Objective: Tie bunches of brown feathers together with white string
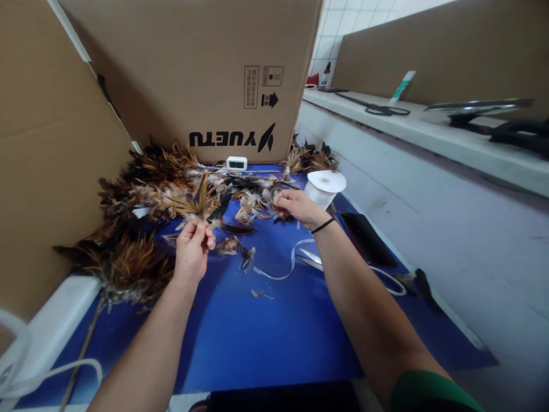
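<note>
My left hand [195,243] pinches a small fan of brown and black feathers [201,200] by its base, the tips pointing up and away. Over the loose feather pile [251,203] in the middle, my right hand [298,207] has its thumb and fingers pressed together; what they hold, if anything, is too small to make out. Just behind the right hand stands a white spool [326,182] of ribbon. A thin clear ribbon [277,278] curls on the blue table [266,337], and scissors [311,260] lie partly hidden under my right forearm.
Large feather bundles [128,263] line the left side, below cardboard walls [171,68]. A small digital display [237,163] sits at the back. To the right are a dark phone-like object [369,240] and a ledge [429,131] holding black-handled scissors [386,110].
</note>
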`<state>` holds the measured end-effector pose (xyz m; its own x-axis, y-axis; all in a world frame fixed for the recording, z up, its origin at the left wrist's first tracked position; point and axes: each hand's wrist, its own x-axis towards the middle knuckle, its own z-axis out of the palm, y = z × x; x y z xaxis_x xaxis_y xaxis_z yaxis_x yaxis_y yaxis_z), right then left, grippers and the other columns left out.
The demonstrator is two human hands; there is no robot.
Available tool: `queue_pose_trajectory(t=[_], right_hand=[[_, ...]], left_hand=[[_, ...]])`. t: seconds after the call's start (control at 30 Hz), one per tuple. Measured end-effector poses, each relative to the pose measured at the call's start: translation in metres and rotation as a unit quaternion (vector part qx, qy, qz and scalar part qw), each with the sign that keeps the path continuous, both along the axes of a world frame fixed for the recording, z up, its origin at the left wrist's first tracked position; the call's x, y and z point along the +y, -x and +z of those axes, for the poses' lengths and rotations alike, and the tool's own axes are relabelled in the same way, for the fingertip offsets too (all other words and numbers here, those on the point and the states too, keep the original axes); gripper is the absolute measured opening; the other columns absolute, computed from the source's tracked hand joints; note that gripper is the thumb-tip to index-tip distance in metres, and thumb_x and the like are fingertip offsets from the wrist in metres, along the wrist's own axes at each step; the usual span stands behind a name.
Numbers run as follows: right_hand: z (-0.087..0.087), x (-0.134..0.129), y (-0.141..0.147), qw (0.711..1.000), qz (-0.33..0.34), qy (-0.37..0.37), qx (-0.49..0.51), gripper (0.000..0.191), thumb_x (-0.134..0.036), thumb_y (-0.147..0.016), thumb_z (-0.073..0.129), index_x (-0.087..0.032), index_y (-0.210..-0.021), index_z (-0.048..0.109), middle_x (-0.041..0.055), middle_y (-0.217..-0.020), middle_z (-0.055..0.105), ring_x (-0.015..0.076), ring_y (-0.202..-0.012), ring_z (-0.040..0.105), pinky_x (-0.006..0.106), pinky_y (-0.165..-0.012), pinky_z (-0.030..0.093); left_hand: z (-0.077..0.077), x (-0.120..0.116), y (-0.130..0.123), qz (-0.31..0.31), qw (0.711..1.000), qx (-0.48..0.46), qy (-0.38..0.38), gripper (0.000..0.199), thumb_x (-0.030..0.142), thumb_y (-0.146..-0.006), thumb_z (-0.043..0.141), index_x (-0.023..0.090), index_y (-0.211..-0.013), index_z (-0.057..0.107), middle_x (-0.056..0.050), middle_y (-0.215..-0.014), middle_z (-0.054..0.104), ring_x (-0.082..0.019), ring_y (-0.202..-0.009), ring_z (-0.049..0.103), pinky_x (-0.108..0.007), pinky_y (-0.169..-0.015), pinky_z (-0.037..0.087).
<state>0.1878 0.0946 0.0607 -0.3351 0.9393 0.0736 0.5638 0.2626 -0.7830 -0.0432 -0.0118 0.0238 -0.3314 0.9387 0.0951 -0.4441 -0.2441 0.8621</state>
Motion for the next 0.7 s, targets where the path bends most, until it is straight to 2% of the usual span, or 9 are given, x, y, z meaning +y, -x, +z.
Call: queue_pose_trajectory(t=[0.07, 0.13, 0.2, 0.3, 0.37, 0.43, 0.5, 0.6, 0.7], right_hand=[[0.006, -0.003, -0.004, 0.995, 0.043, 0.041, 0.075, 0.013, -0.023, -0.081, 0.047, -0.016, -0.075, 0.057, 0.0019, -0.069, 0.065, 0.0082, -0.054, 0.056, 0.017, -0.050, 0.044], [0.009, -0.004, -0.008, 0.996, 0.061, 0.035, 0.047, 0.015, -0.023, -0.083, 0.047, -0.016, -0.081, 0.060, 0.0026, -0.071, 0.066, 0.0096, -0.059, 0.059, 0.019, -0.054, 0.046], [0.008, -0.002, -0.011, 0.998, 0.034, -0.027, -0.049, 0.017, -0.017, -0.081, 0.047, -0.016, -0.087, 0.063, 0.0036, -0.075, 0.068, 0.0118, -0.067, 0.062, 0.021, -0.061, 0.048], [0.003, 0.001, -0.012, 0.965, -0.010, -0.116, -0.235, 0.019, -0.013, -0.073, 0.055, -0.017, -0.089, 0.066, 0.0066, -0.087, 0.069, 0.0178, -0.082, 0.063, 0.027, -0.073, 0.048], [-0.003, -0.001, -0.010, 0.938, -0.016, -0.110, -0.328, 0.023, -0.023, -0.069, 0.064, -0.017, -0.091, 0.066, 0.0104, -0.096, 0.068, 0.0237, -0.088, 0.063, 0.032, -0.075, 0.048], [-0.008, -0.003, -0.006, 0.920, -0.035, -0.088, -0.380, 0.032, -0.029, -0.068, 0.066, -0.015, -0.097, 0.064, 0.0146, -0.100, 0.066, 0.0275, -0.090, 0.063, 0.035, -0.073, 0.049], [-0.013, -0.005, -0.002, 0.911, -0.062, -0.081, -0.399, 0.028, -0.023, -0.074, 0.060, -0.014, -0.099, 0.064, 0.0180, -0.100, 0.066, 0.0281, -0.090, 0.064, 0.036, -0.073, 0.049], [-0.015, -0.004, 0.000, 0.912, -0.080, -0.084, -0.393, 0.023, -0.012, -0.078, 0.049, -0.011, -0.093, 0.067, 0.0200, -0.094, 0.067, 0.0280, -0.089, 0.065, 0.036, -0.073, 0.048], [-0.010, 0.000, -0.002, 0.921, -0.067, -0.099, -0.370, 0.022, -0.011, -0.077, 0.048, -0.014, -0.084, 0.069, 0.0142, -0.090, 0.070, 0.0237, -0.088, 0.065, 0.031, -0.076, 0.048]], left_hand=[[0.000, 0.000, 0.000, 0.000, 1.000, -0.001, 0.000, 0.024, 0.026, -0.071, 0.070, 0.017, -0.068, 0.048, 0.004, -0.058, 0.051, -0.005, -0.044, 0.045, -0.016, -0.041, 0.035], [0.000, 0.000, 0.000, -0.001, 1.000, 0.000, 0.001, 0.024, 0.026, -0.070, 0.070, 0.017, -0.068, 0.048, 0.004, -0.058, 0.051, -0.005, -0.044, 0.045, -0.016, -0.041, 0.035], [0.000, 0.000, 0.000, -0.003, 1.000, 0.002, 0.004, 0.025, 0.027, -0.070, 0.070, 0.017, -0.068, 0.048, 0.004, -0.058, 0.052, -0.005, -0.044, 0.045, -0.016, -0.041, 0.035], [0.000, 0.000, -0.001, -0.004, 1.000, 0.001, 0.005, 0.026, 0.027, -0.070, 0.071, 0.017, -0.068, 0.048, 0.004, -0.058, 0.052, -0.005, -0.044, 0.045, -0.015, -0.041, 0.035], [0.000, 0.001, 0.000, -0.005, 1.000, 0.001, 0.004, 0.026, 0.027, -0.069, 0.071, 0.016, -0.069, 0.048, 0.004, -0.058, 0.052, -0.005, -0.044, 0.045, -0.015, -0.041, 0.035], [-0.001, 0.001, 0.000, -0.006, 1.000, 0.002, 0.003, 0.025, 0.027, -0.070, 0.071, 0.016, -0.069, 0.048, 0.004, -0.058, 0.052, -0.005, -0.044, 0.045, -0.015, -0.041, 0.035], [-0.001, 0.000, 0.000, -0.006, 1.000, 0.002, 0.003, 0.024, 0.026, -0.070, 0.071, 0.016, -0.069, 0.049, 0.004, -0.058, 0.051, -0.005, -0.044, 0.045, -0.015, -0.041, 0.035], [-0.001, 0.000, 0.000, -0.004, 1.000, 0.000, 0.004, 0.024, 0.026, -0.071, 0.070, 0.016, -0.069, 0.049, 0.004, -0.058, 0.051, -0.004, -0.044, 0.045, -0.015, -0.041, 0.035], [-0.001, 0.001, 0.000, -0.005, 1.000, -0.002, 0.005, 0.023, 0.026, -0.071, 0.070, 0.017, -0.070, 0.049, 0.004, -0.058, 0.051, -0.005, -0.044, 0.045, -0.015, -0.041, 0.035]])
